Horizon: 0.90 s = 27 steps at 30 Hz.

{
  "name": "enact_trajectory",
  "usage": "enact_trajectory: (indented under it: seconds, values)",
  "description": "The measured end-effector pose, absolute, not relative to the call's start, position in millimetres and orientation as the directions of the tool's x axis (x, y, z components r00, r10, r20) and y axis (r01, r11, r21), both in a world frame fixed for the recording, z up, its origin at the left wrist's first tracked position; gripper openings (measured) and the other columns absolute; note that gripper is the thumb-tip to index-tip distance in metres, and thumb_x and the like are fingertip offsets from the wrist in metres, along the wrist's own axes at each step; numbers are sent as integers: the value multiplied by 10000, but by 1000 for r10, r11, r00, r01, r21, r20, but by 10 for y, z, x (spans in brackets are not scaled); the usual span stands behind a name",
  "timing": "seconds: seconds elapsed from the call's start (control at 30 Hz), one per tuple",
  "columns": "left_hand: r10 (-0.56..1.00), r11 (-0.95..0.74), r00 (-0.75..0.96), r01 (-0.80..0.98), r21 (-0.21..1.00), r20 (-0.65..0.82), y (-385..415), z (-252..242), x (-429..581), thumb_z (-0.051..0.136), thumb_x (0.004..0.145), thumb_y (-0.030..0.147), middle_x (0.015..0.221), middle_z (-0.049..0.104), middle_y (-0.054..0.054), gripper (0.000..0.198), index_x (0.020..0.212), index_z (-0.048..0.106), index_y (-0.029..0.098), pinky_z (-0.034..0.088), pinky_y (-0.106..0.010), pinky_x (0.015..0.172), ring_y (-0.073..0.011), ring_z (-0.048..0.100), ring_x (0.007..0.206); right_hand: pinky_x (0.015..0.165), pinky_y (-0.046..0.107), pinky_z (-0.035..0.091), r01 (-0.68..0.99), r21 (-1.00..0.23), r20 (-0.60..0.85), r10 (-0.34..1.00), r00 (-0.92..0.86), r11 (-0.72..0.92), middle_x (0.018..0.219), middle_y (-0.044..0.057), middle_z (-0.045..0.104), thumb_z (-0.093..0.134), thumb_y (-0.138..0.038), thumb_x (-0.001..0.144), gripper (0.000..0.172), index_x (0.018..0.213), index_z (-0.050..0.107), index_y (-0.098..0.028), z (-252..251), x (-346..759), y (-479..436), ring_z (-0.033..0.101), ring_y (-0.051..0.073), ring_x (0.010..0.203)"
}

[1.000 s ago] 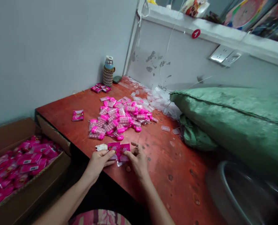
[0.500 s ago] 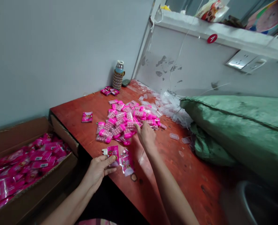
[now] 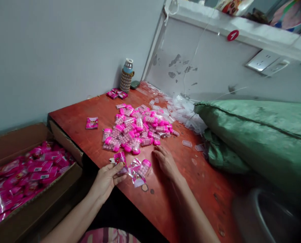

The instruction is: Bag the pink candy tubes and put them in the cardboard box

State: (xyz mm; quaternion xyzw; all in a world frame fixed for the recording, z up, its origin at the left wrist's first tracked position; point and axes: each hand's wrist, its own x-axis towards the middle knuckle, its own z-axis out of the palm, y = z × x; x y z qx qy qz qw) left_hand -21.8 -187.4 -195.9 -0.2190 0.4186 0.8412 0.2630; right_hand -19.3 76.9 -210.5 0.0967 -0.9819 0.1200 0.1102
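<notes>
My left hand [image 3: 111,178] is closed on a small pink printed packet [image 3: 120,161] at the table's near edge. To its right lies a clear and pink plastic packet [image 3: 139,182], with a pink-capped container of small pink balls [image 3: 143,168] on top of it. My right hand [image 3: 166,162] is over the table just right of that container, fingers stretched out and holding nothing. Beyond both hands spreads a pile of similar pink-capped containers [image 3: 130,130], lying at all angles. My right fingertips are close to the pile's near edge; whether they touch the table I cannot tell.
The red table [image 3: 74,118] also bears a single pink packet [image 3: 92,123], a bottle in a knitted sleeve [image 3: 126,76], and loose clear plastic pieces [image 3: 183,111]. A green sack [image 3: 254,128] bulges in from the right. At left stands a cardboard box [image 3: 64,182] of pink packets.
My right hand has drawn back from the pile toward me and opened. A pink-capped container now lies on the clear and pink packet. My left hand keeps its packet.
</notes>
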Motion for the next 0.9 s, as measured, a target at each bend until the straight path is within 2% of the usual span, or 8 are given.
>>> enact_trajectory:
  seconds: [0.1, 0.2, 0.27, 0.37, 0.5, 0.6, 0.73, 0.9]
  values:
    - [240, -543, -786, -596, 592, -570, -1803, -1947, -253, 629, 701, 114, 630, 646, -54, 38, 702, 607, 83, 541, -219, 526, -120, 617, 558, 859, 375, 416, -49, -394, 271, 65, -960, 918, 1129, 117, 575, 381, -259, 845, 302, 1070, 564, -174, -2058, -21, 774, 528, 217, 1030]
    - [228, -552, -804, -571, 607, -549, -1794, -1947, -257, 619, 707, 113, 637, 651, -55, 34, 710, 601, 84, 544, -225, 533, -133, 629, 571, 730, 317, 462, 159, -516, 174, 284, -943, 842, 996, 93, 636, 374, -347, 848, 312, 1031, 564, -180, -1919, 202, 608, 604, 202, 858]
    - [216, -552, -808, -565, 614, -549, -1802, -1959, -237, 613, 712, 113, 632, 652, -55, 33, 704, 599, 84, 544, -226, 533, -137, 632, 571, 659, 296, 453, 287, -490, 67, 364, -929, 823, 916, 85, 655, 363, -416, 847, 341, 987, 572, -186, -1832, 373, 421, 617, 207, 791]
    - [220, -556, -804, -569, 605, -553, -1781, -1977, -194, 603, 721, 115, 637, 655, -53, 33, 706, 598, 87, 545, -227, 537, -137, 635, 574, 583, 308, 421, 449, -346, -71, 454, -888, 824, 821, 93, 652, 348, -522, 824, 431, 1019, 540, -189, -1777, 549, 81, 623, 241, 726]
    - [246, -564, -794, -584, 584, -556, -1708, -1954, -151, 605, 724, 125, 646, 657, -45, 35, 708, 591, 98, 549, -238, 549, -137, 636, 573, 571, 335, 406, 433, -208, -2, 442, -897, 877, 944, 154, 585, 376, -596, 776, 526, 1075, 488, -179, -1824, 513, -272, 590, 300, 816]
    - [250, -576, -807, -568, 588, -534, -1705, -1909, -136, 603, 727, 127, 663, 660, -49, 32, 727, 594, 96, 550, -241, 555, -139, 639, 584, 582, 338, 406, 418, -162, 8, 425, -905, 894, 961, 163, 554, 426, -553, 770, 496, 1075, 491, -167, -1855, 422, -309, 568, 309, 839]
    - [236, -593, -808, -560, 579, -540, -1760, -1891, -117, 592, 739, 132, 644, 656, -55, 53, 713, 581, 87, 548, -239, 559, -151, 645, 603, 617, 318, 411, 396, -230, -33, 400, -916, 889, 1003, 135, 555, 456, -374, 787, 375, 1104, 481, -174, -1864, 436, -85, 574, 256, 818]
    - [271, -621, -758, -609, 493, -594, -1714, -1919, -96, 583, 748, 138, 634, 657, -57, 42, 728, 567, 104, 549, -243, 552, -163, 651, 608, 719, 317, 412, 339, -327, 118, 394, -911, 882, 1003, 113, 584, 397, -267, 810, 321, 1097, 492, -156, -1997, 560, 277, 545, 222, 885]
